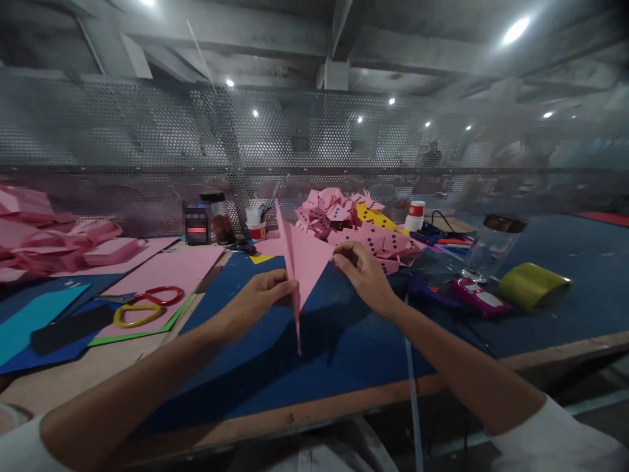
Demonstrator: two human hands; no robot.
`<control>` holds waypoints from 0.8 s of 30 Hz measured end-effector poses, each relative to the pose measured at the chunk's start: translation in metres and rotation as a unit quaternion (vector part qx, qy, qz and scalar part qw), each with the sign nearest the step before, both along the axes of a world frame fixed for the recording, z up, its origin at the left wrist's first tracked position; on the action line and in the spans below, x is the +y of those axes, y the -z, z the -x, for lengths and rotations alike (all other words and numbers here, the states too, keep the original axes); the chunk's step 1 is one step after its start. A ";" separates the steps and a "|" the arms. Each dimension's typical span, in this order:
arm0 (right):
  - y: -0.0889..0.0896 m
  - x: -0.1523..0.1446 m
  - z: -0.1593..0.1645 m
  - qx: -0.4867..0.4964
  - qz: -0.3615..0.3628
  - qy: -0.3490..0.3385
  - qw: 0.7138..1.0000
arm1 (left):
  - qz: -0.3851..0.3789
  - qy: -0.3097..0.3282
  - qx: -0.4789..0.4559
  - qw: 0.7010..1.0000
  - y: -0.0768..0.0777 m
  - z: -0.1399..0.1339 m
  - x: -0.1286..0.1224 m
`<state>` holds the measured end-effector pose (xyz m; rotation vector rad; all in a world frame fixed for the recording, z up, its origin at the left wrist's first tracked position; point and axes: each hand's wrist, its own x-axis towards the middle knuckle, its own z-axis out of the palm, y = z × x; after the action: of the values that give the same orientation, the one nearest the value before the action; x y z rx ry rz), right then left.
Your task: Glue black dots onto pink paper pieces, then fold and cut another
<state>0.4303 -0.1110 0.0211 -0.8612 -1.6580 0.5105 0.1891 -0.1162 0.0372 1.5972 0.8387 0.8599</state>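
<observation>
A folded sheet of pink paper (pixel 310 259) is held up over the blue table top, its long narrow edge pointing toward me and a triangular flap spreading to the right. My left hand (pixel 272 286) pinches it along the fold on the left side. At the flap's right corner, my right hand (pixel 361 272) grips the paper between thumb and bent fingers. Behind it lies a heap of folded pink paper pieces (pixel 329 213) with dark printed spots, and a yellow spotted piece (pixel 376 217) rests among them.
Scissors with red and yellow handles (pixel 138 316) lie on pink sheets at left, beside more folded pink paper (pixel 73 242). At right stand a glass jar (pixel 494 246), a yellow tape roll (pixel 533 287) and a magenta device (pixel 479 296). A perforated metal screen (pixel 275 144) runs along the back.
</observation>
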 end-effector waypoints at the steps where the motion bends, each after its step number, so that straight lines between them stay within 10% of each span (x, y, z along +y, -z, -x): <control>1: 0.002 0.003 -0.002 0.008 -0.024 0.007 1.000 | 0.021 0.026 0.020 0.999 -0.005 0.005 0.003; 8: 0.012 0.002 0.000 -0.239 -0.201 0.087 0.946 | 0.071 0.096 0.129 0.985 0.001 0.033 0.027; 16: 0.023 -0.007 0.008 -0.419 -0.229 0.009 0.878 | 0.016 0.170 0.216 0.961 0.021 0.039 0.042; 24: 0.034 -0.006 0.012 -0.456 -0.216 -0.043 0.862 | -0.051 0.098 0.302 0.947 0.027 0.034 0.031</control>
<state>0.4187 -0.1166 -0.0127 -0.7187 -2.5472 -0.2954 0.1555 -0.0854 0.0099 2.0369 1.0423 0.2648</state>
